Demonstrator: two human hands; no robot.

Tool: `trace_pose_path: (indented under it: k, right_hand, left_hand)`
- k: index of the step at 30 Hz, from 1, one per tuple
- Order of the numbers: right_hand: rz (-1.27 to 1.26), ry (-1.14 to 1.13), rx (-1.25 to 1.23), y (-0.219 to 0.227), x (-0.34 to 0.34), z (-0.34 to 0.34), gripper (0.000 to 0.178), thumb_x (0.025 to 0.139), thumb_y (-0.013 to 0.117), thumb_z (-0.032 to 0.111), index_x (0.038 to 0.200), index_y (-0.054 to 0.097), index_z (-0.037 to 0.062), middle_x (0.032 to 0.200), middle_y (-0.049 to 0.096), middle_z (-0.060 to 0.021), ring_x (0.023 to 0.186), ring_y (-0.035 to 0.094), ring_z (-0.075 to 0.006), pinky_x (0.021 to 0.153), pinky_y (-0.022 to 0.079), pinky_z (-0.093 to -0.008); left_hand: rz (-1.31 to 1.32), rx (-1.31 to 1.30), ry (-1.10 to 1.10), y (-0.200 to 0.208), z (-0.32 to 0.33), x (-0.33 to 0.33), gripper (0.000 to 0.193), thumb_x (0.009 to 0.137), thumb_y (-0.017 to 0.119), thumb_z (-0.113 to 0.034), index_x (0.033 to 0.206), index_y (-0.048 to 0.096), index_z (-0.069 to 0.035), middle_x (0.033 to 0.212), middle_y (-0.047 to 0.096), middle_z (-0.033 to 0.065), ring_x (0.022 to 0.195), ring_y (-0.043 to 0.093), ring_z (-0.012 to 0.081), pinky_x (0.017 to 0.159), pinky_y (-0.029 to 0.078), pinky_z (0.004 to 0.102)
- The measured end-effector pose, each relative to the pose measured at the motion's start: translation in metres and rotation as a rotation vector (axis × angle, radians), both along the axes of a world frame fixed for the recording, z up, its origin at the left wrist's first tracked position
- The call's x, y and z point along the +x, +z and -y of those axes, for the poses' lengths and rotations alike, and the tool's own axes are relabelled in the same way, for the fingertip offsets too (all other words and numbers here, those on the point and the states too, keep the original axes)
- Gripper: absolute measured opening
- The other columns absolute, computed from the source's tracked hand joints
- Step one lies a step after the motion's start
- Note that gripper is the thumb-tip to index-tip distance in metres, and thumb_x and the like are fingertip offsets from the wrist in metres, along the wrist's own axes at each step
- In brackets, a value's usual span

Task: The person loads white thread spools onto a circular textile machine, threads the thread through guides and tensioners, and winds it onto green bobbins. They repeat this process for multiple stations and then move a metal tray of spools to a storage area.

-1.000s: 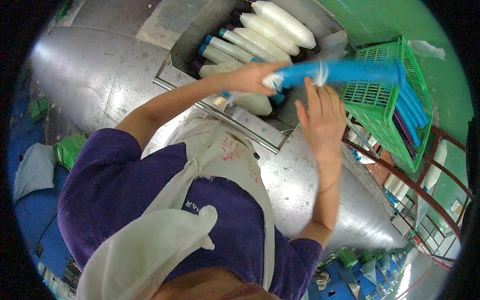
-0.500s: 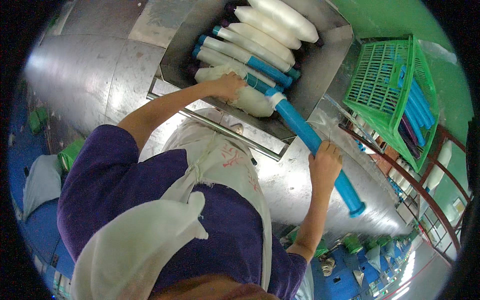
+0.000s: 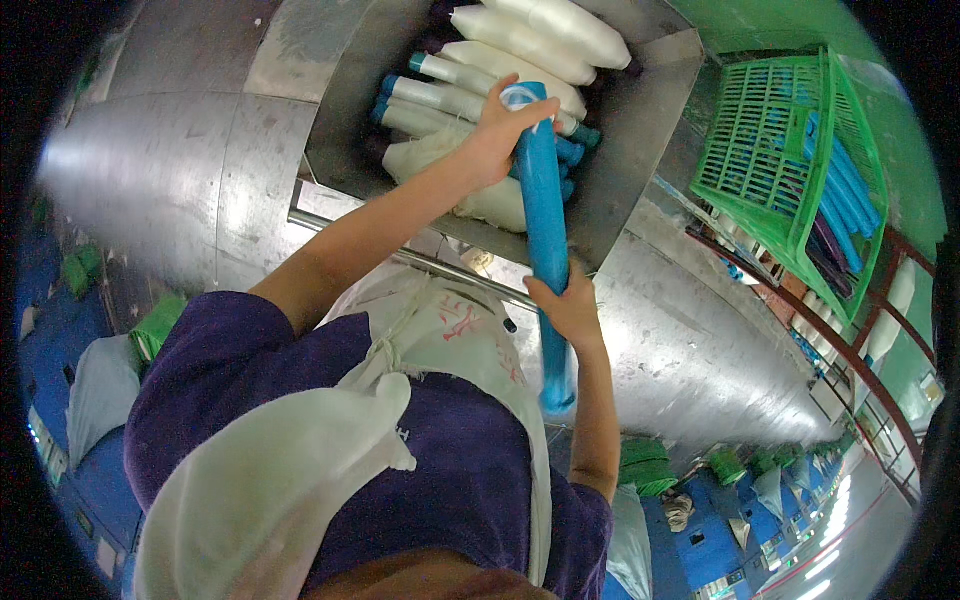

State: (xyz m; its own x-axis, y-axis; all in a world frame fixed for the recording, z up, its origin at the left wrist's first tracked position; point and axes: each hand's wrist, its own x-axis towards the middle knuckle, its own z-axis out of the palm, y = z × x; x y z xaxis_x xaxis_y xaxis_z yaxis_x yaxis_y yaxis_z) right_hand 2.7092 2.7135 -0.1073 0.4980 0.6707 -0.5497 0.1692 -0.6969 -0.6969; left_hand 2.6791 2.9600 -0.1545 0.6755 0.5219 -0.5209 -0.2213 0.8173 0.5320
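Note:
A long blue bobbin tube (image 3: 543,205) stands nearly upright in the picture, at the near right part of a metal bin. Around its top end curls my left hand (image 3: 500,130), thumb and fingers on the rim, where a little white yarn shows. Lower down, my right hand (image 3: 570,305) is wrapped round the same tube, whose bottom end is blurred. Behind it in the bin lie white yarn bobbins (image 3: 540,38), some on blue tubes. A loose, fuzzy mass of white yarn (image 3: 425,160) lies beneath my left forearm.
The metal bin (image 3: 655,120) has a steel rail (image 3: 460,272) along its near side. A green plastic basket (image 3: 760,150) with blue and dark tubes hangs at the right, by a red-brown railing (image 3: 870,360). Green containers (image 3: 645,465) stand on the lower right.
My left hand has left the fuzzy yarn and taken the tube's top end. The tube has swung from slanting to near upright, and my right hand has moved left with it.

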Motion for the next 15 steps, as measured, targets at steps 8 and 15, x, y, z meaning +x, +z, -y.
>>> trace_pose_path:
  k: [8, 15]
  right_hand:
    - [-0.483, -0.186, -0.078, -0.004, 0.005, -0.004, 0.037, 0.075, 0.073, 0.025, 0.095, 0.058, -0.0022, 0.076, 0.063, -0.0105, 0.063, 0.060, -0.0179, 0.056, 0.050, -0.0329]
    - [-1.081, -0.273, 0.142, 0.003, 0.005, -0.012, 0.036, 0.076, 0.072, 0.027, 0.093, 0.058, -0.0006, 0.071, 0.061, -0.0106, 0.063, 0.060, -0.0191, 0.053, 0.048, -0.0343]
  left_hand:
    - [-0.016, -0.034, 0.082, -0.010, -0.003, -0.004, 0.097, 0.073, 0.077, -0.009, 0.144, 0.011, -0.011, 0.107, 0.057, 0.0183, 0.087, 0.064, 0.0269, 0.073, 0.054, 0.0422]
    - [-0.050, 0.013, 0.049, -0.009, -0.007, -0.003, 0.090, 0.076, 0.073, -0.007, 0.144, 0.015, -0.015, 0.101, 0.060, 0.0172, 0.091, 0.064, 0.0283, 0.080, 0.056, 0.0428]
